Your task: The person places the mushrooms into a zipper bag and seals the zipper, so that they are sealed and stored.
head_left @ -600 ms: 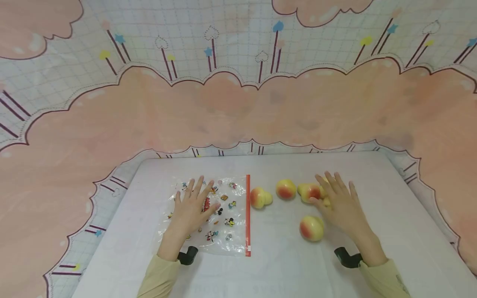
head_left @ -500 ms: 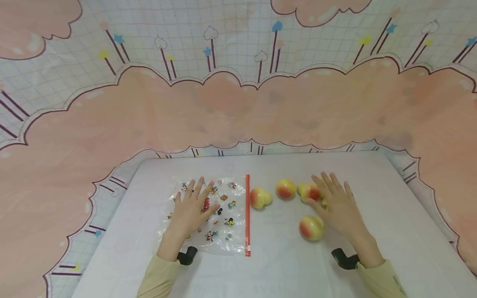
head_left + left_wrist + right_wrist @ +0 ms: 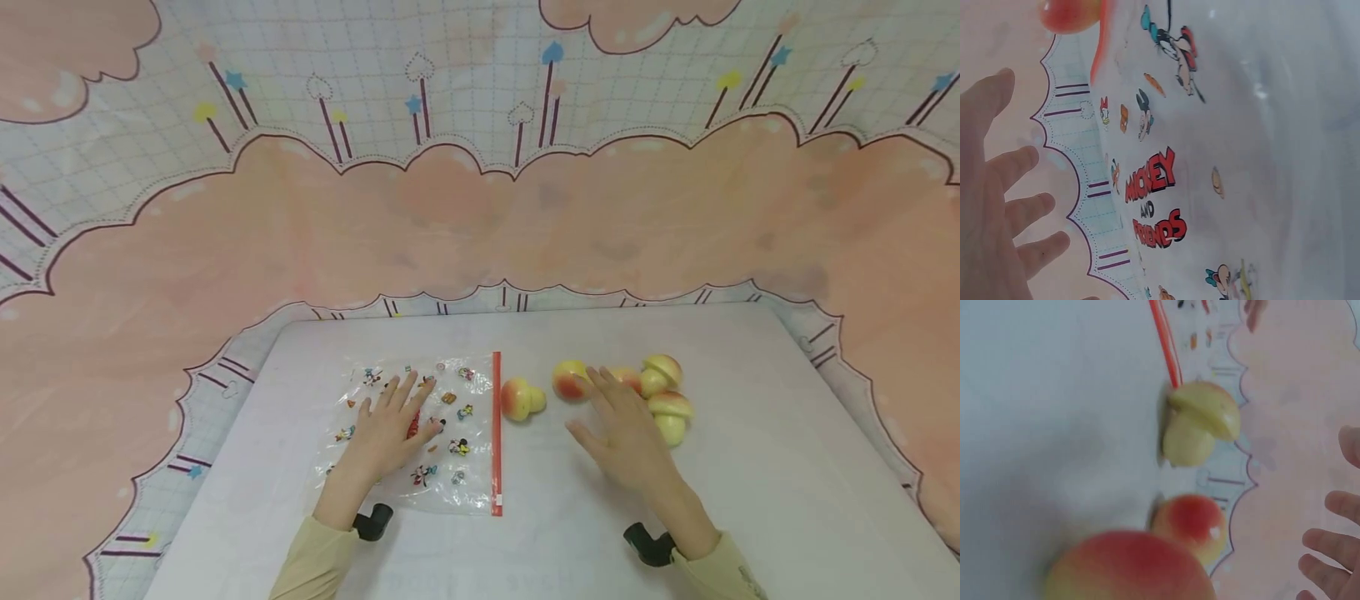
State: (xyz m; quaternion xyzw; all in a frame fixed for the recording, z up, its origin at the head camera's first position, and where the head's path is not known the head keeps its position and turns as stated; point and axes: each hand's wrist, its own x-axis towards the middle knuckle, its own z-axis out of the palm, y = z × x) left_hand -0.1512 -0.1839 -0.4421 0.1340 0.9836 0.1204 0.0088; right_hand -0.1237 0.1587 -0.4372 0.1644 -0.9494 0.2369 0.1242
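Observation:
A clear zip bag (image 3: 459,462) with cartoon prints and a red zip strip lies flat on the white table. My left hand (image 3: 386,437) is spread over the bag, its fingers fairly straight. The left wrist view shows red lettering on the bag (image 3: 1210,137) beside that hand (image 3: 997,200). Right of the zip lies a toy mushroom (image 3: 522,400), yellow with a red cap. My right hand (image 3: 630,442) spreads over several more mushrooms, partly covering some. In the right wrist view, one mushroom (image 3: 1129,569) looms close, while the fingers (image 3: 1332,547) hold nothing.
Two mushrooms, an upper one (image 3: 662,373) and a lower one (image 3: 670,417), lie close together right of my right hand. A patterned cloth (image 3: 420,225) hangs behind the table (image 3: 555,542). Black wrist devices (image 3: 372,522) sit at both wrists.
My right hand has swept left and slightly toward me, uncovering the mushrooms at the right and covering the nearest one. The left hand stays nearly still over the bag.

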